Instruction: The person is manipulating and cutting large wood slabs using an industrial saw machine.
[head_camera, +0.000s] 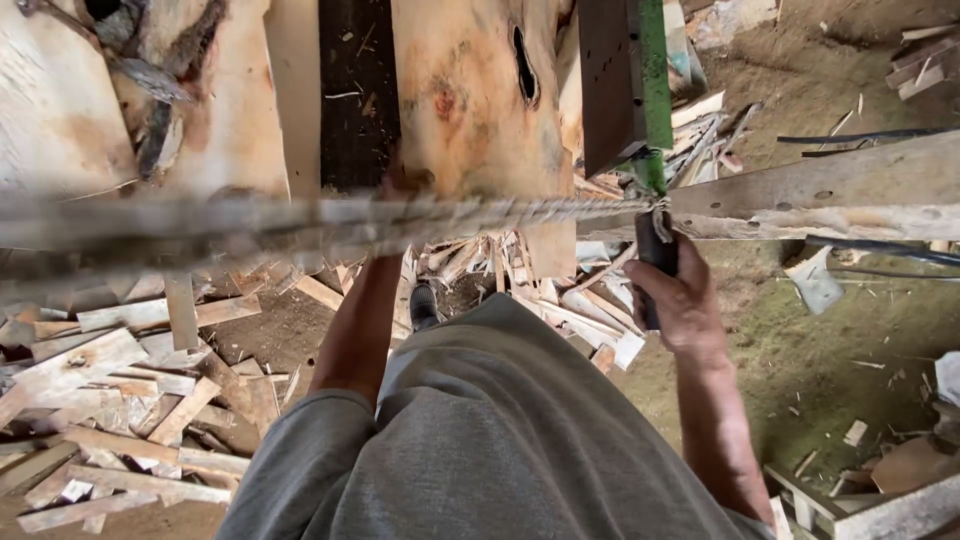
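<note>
While my right hand (680, 300) wraps closed around the dark upright handle (655, 262) at 2 o'clock, the wood slab (470, 110) runs lengthwise toward 12, my left hand (400, 185) nearer at its near end, grip hidden behind the blurred rope (450, 213).

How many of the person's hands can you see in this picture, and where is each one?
2. The right hand grips a dark handle below the green frame. The left hand reaches the pale slab, partly hidden behind the blurred rope.
</note>
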